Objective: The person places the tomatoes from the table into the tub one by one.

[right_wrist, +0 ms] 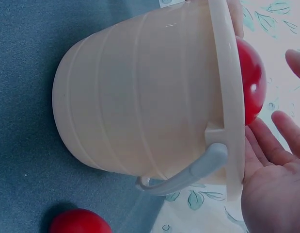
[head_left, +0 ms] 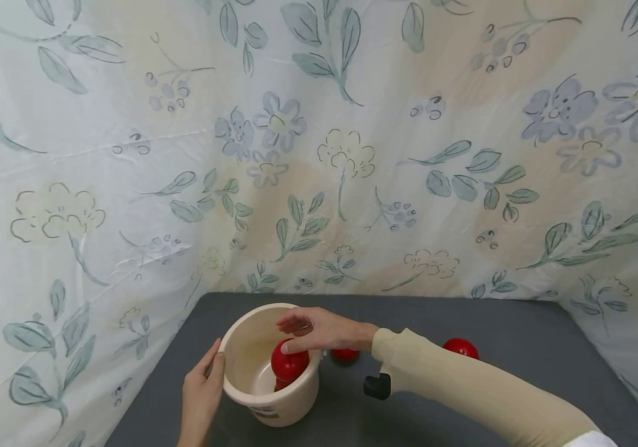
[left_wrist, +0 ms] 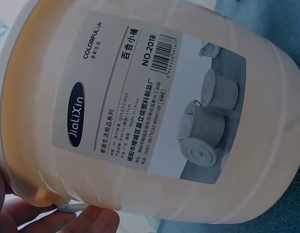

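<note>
Steadying the bucket (head_left: pixel 288 408), the left hand (head_left: pixel 202 390) grips its top edge; the right hand (head_left: pixel 327 330), loosely spread and gripping nothing, hovers at the red ball (head_left: pixel 292 365) inside. Placing seems underway; next calls for reaching the second ball (head_left: pixel 345 357) beneath that hand.

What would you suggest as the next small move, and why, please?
Probably lift the right hand clear of the bucket: its fingers look spread beside the red ball, already partly inside, while the left hand steadies the bucket.
</note>
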Demonstrator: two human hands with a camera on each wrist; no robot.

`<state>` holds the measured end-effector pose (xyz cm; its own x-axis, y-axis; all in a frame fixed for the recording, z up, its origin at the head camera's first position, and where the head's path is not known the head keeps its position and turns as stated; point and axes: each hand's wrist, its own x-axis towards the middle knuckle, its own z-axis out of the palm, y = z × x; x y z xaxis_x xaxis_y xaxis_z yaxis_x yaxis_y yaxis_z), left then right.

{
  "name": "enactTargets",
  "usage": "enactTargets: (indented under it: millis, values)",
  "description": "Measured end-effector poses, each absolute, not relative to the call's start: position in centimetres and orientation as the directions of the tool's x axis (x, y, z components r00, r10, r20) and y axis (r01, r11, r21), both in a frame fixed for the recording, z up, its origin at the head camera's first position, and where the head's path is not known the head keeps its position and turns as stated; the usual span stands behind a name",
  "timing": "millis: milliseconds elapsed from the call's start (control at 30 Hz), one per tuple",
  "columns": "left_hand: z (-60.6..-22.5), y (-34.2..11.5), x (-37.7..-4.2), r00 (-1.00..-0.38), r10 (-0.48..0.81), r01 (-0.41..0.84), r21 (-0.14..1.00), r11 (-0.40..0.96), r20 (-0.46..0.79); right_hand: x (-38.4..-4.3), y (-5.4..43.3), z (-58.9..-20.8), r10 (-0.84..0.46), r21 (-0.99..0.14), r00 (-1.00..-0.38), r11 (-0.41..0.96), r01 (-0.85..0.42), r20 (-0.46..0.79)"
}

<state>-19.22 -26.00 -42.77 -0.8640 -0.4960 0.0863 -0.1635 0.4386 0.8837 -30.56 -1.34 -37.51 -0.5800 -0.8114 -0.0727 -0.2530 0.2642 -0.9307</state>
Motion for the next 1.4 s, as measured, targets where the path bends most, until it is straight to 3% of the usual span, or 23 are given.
enactTargets:
  millis: [167, 400, 833, 1100, 1400]
  values:
    - [-42.8, -25.9, -19.3, -0.861, -0.501, -0.161, 0.885, 0.438, 0.091, -30.7, -1.2, -37.6, -0.806, -0.935, -0.589, 0.250, -0.253, -0.056]
    - [-42.7, -25.9, -19.2, -0.865, -0.496, -0.161, 0.893, 0.421, 0.078, -30.7, -0.4, -37.3, -0.753, -0.929, -0.657, 0.270, -0.251, -0.042]
    - [-42.8, -25.6, -18.7, -0.868, -0.493, -0.168, 0.900, 0.403, 0.059, -31.3, 1.7, -35.3, -0.716, -0.928, -0.698, 0.258, -0.269, 0.003]
    - [-42.8, -25.5, -18.8, -0.868, -0.495, -0.186, 0.900, 0.395, 0.038, -32.6, 4.4, -33.2, -0.667, -0.930, -0.737, 0.192, -0.315, 0.112]
    - [-42.6, -25.7, -19.0, -0.865, -0.502, -0.230, 0.890, 0.393, -0.002, -33.2, 8.8, -34.0, -0.604, -0.910, -0.793, 0.284, -0.301, 0.074]
